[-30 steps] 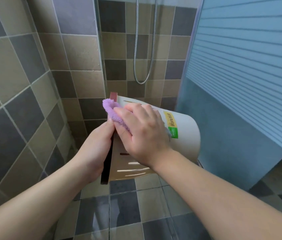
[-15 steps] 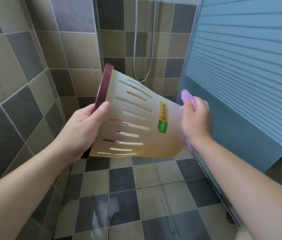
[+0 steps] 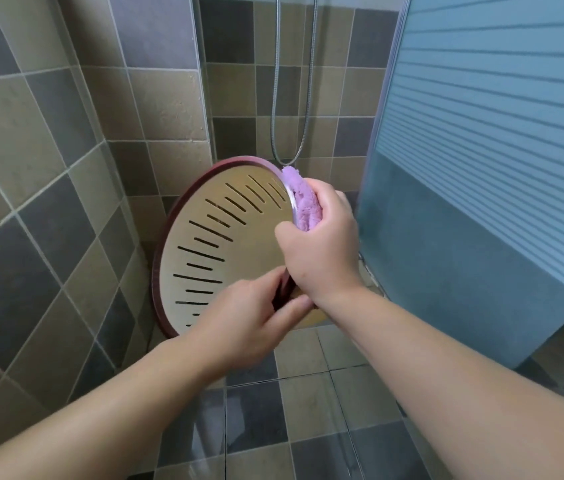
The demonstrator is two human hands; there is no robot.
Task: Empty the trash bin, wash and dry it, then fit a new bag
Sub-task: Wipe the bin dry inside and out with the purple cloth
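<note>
The beige slotted trash bin (image 3: 218, 251) with a dark red rim is held in the air, its open mouth turned toward me so its inside shows. My left hand (image 3: 249, 320) grips the rim at the lower right, fingers curled over the edge. My right hand (image 3: 322, 251) holds a purple cloth (image 3: 299, 199) and presses it against the upper right part of the rim. The bin's outside and base are hidden.
I stand in a tiled shower corner. A metal shower hose (image 3: 291, 98) hangs on the back wall. A frosted blue glass door (image 3: 481, 168) closes off the right side. The wet tiled floor (image 3: 308, 427) lies below.
The bin has turned from side-on to mouth-toward-me. My right hand moved with the cloth from the bin's base to its upper rim. My left hand shifted along the rim.
</note>
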